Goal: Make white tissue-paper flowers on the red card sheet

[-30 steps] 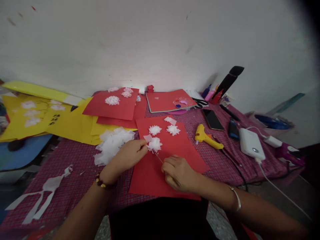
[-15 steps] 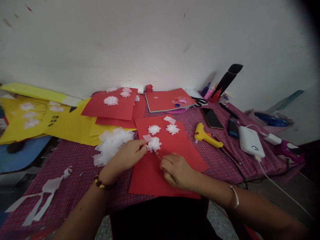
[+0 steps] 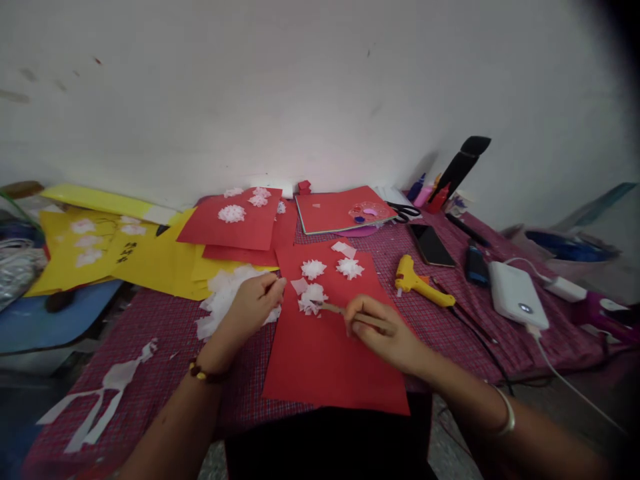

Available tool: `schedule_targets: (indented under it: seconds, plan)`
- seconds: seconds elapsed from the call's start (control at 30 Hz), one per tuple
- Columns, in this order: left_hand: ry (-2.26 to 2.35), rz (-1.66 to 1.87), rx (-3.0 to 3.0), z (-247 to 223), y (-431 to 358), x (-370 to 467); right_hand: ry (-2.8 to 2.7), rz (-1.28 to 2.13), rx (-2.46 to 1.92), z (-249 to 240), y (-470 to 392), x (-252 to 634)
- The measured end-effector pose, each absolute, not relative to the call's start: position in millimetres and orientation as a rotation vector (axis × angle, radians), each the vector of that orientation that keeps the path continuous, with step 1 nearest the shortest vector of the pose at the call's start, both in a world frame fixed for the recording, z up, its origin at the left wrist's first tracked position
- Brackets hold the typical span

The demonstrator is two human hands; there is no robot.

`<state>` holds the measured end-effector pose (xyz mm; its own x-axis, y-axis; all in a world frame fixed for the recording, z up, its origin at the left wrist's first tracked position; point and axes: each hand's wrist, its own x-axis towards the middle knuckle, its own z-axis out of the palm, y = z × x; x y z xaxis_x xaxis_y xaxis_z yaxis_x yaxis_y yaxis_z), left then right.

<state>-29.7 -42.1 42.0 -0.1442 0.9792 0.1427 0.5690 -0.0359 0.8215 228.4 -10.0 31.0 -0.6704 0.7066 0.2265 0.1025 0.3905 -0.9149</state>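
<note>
My right hand [image 3: 375,327] holds a thin tan stick [image 3: 333,307], its tip touching the lowest white paper flower [image 3: 312,298] on a red sheet [image 3: 335,360]. Two more white flowers, one at the upper left [image 3: 313,269] and one at the upper right [image 3: 349,269], sit on the same sheet. My left hand [image 3: 255,303] is closed in a pinch left of the lowest flower, over a pile of white tissue squares [image 3: 217,293]; what its fingertips hold is too small to make out.
A yellow glue gun [image 3: 423,283], phone [image 3: 431,245] and white power bank [image 3: 517,293] lie at the right. Scissors [image 3: 404,212] are at the back. Red sheets with flowers [image 3: 230,233] and yellow sheets [image 3: 160,263] lie at the left.
My right hand has moved right, and more of the stick shows. My left hand has drawn back slightly from the lowest flower. The view has shifted a little.
</note>
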Motion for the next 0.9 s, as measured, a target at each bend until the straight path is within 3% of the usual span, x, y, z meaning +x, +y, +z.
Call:
schedule_targets:
  seconds: [0.2, 0.33, 0.53, 0.9]
  plan:
    - [1.691, 1.435, 1.431, 41.8, -44.8, -27.5, -1.817, 1.381, -0.578, 50.6, 32.4, 210.9]
    - [1.749, 1.337, 1.419, 38.6, -44.1, -21.1, -1.775, 1.456, -0.556, 37.3, 41.8, 196.0]
    - [1.913, 1.216, 1.593, 33.0, -36.2, -20.8, -1.785, 1.296, -0.532, 24.7, 38.9, 198.5]
    - [1.81, 0.147, 2.209, 37.6, 5.7, -16.3, -1.347, 1.594, -0.706, 19.0, 67.1, 204.9]
